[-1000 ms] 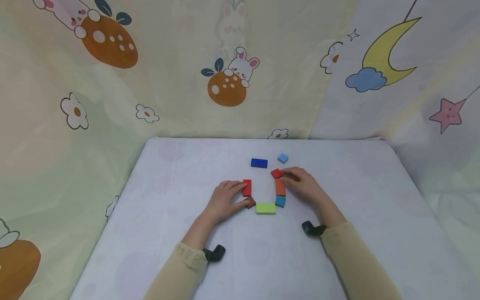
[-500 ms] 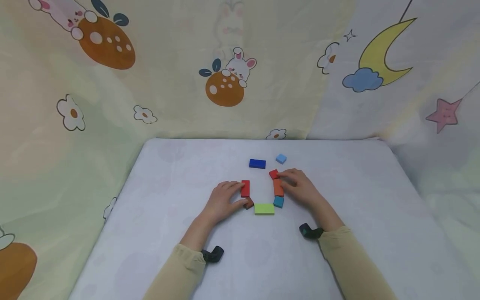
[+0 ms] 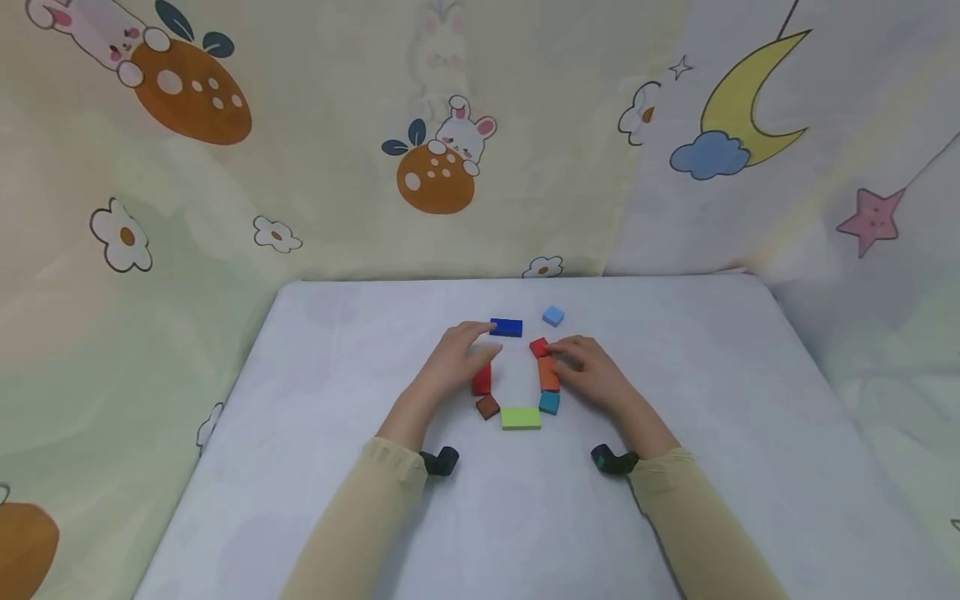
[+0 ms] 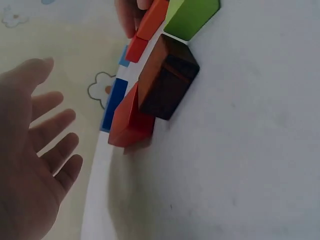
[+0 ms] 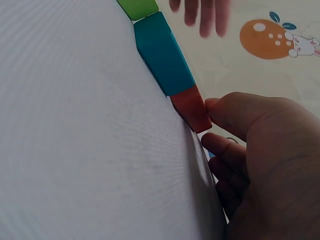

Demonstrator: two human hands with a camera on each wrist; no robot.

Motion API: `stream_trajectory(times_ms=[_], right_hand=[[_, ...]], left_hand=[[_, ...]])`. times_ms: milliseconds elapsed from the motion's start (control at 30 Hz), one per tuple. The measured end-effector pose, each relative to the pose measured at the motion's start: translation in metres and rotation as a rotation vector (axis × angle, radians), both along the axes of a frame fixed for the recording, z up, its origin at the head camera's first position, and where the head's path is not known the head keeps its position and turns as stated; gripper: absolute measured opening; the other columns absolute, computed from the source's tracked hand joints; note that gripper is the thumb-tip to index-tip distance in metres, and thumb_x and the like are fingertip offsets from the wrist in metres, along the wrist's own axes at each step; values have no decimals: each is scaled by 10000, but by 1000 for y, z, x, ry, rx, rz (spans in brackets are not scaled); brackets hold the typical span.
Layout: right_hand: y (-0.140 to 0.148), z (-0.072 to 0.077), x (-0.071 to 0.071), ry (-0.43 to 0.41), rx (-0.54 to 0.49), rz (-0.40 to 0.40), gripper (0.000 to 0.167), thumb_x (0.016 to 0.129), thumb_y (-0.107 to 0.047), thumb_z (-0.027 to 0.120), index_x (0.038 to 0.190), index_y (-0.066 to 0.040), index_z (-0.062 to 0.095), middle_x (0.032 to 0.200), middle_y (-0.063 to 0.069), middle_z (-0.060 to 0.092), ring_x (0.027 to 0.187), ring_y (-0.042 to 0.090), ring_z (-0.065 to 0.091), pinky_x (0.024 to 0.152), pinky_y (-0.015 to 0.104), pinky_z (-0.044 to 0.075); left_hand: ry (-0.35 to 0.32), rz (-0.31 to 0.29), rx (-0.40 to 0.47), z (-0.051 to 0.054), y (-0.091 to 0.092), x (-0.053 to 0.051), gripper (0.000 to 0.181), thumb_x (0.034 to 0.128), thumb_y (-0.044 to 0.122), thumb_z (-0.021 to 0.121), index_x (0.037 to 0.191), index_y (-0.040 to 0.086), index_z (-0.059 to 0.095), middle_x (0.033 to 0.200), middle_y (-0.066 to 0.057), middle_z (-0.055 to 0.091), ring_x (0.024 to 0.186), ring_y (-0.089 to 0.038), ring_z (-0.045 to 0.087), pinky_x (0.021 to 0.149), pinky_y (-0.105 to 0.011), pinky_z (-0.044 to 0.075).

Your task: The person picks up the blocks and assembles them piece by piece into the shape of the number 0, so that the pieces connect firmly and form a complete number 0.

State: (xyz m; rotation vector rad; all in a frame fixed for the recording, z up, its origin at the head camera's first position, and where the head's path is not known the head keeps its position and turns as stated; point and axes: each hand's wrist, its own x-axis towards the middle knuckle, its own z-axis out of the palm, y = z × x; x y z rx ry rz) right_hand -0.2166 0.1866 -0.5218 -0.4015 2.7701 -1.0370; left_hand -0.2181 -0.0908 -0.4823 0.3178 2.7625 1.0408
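Note:
In the head view my left hand (image 3: 448,363) reaches above the red rectangular block (image 3: 481,382), its fingertips near the dark blue block (image 3: 507,328). The left wrist view has its fingers spread with nothing between them. A brown block (image 3: 487,407) lies turned at an angle below the red one. My right hand (image 3: 595,375) rests beside the orange block (image 3: 549,375), thumb touching its side. Its forefinger is at the small red block (image 3: 538,347); whether it touches cannot be told. A teal block (image 3: 549,403) adjoins the orange one.
A lime green block (image 3: 521,419) forms the near side of the block outline. The light blue block (image 3: 553,316) lies apart at the back right. All stand on a white-covered table (image 3: 337,433), with a printed cloth (image 3: 322,150) behind.
My left hand has left the red rectangular and brown blocks and moved up and forward toward the dark blue block. The right hand stays in place. The whole view has shifted slightly.

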Motion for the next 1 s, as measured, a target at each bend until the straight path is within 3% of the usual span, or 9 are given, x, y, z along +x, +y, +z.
stream_trajectory(times_ms=[100,200,433,533,633,767,1000], right_hand=[[-1,-1,-1,-3,14,-2,374,957,-336,627,1330,-318,600,1383,7,520,1360,269,389,1109,571,374],[-2,-1,-1,9,30,-1,377,953,-332,633,1328,-322,601,1377,1,530,1353,263,399,1103,560,388],[-2,3,0,32,13,17,383,956,-306,633,1337,-281,601,1366,27,543,1341,284,407,1107,563,379],[-2,3,0,39,7,29,385,959,-307,633,1340,-265,602,1368,35,544,1339,282,410,1119,551,367],[-2,4,-1,48,4,40,388,963,-311,630,1346,-265,598,1373,33,542,1334,275,416,1120,539,368],[-2,5,-1,67,1,45,386,965,-299,625,1348,-258,597,1372,39,546,1328,275,423,1113,540,373],[0,4,1,39,-13,25,386,964,-315,627,1346,-262,600,1383,37,538,1342,278,416,1115,548,371]], left_hand=[[-11,-17,-16,-1,15,-17,524,962,518,559,1442,321,491,1512,28,455,1437,-220,368,1129,-486,398],[29,-57,-76,-4,30,-32,468,988,457,551,1428,301,516,1483,28,499,1421,-220,400,1136,-463,395],[182,-196,-419,-6,66,-56,438,1030,235,481,1465,289,484,1535,67,448,1448,-247,357,1186,-450,319],[191,-260,-539,-4,77,-60,481,1028,195,463,1496,301,434,1574,98,384,1478,-261,305,1191,-466,306],[167,-301,-596,2,84,-62,517,1023,168,455,1517,310,395,1595,110,345,1495,-279,270,1196,-486,289],[145,-308,-601,8,88,-63,535,1032,176,446,1534,337,349,1605,105,323,1498,-286,257,1196,-505,281],[159,-342,-621,4,91,-65,574,1023,210,480,1548,360,302,1619,71,301,1501,-300,239,1193,-520,275]])
